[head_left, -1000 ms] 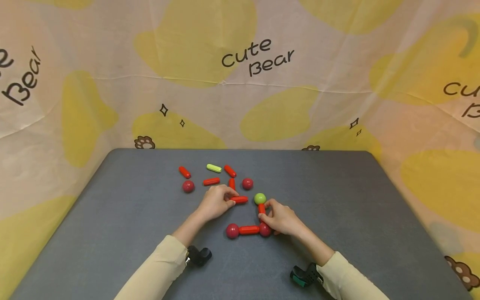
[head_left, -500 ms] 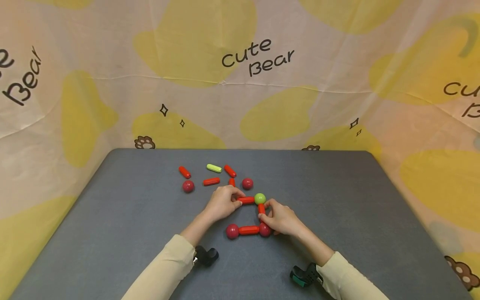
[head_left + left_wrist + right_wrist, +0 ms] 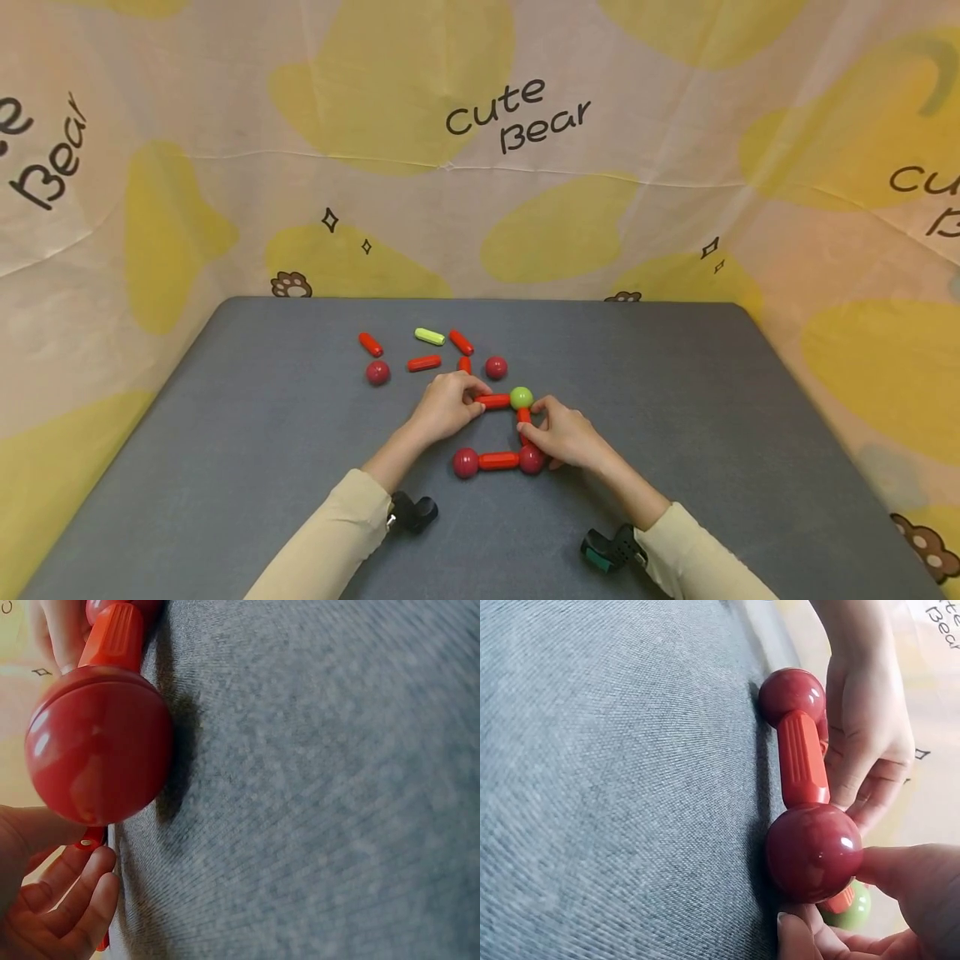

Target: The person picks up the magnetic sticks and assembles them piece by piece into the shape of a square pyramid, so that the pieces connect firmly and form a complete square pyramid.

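My left hand (image 3: 447,406) pinches a red rod (image 3: 495,402) whose right end meets a green ball (image 3: 521,397). My right hand (image 3: 566,433) grips the upright red rod (image 3: 523,423) between that green ball and a dark red ball (image 3: 532,459). From this corner ball a second red rod (image 3: 498,461) runs left to another dark red ball (image 3: 465,462). In the right wrist view the near corner ball (image 3: 814,853) sits by my right thumb and fingers. The left wrist view shows the other end ball (image 3: 99,746) large, with my left fingers behind it.
Behind the hands lie loose red rods (image 3: 424,363), a yellow-green rod (image 3: 430,336) and two dark red balls (image 3: 377,372) on the grey table (image 3: 675,400). One more red rod (image 3: 465,365) is partly hidden behind my left hand. A printed cloth (image 3: 420,208) hangs behind the table.
My left hand has moved right with its red rod, bringing the rod's end against the green ball. My right hand has stayed in place. Little differs over the last half second.
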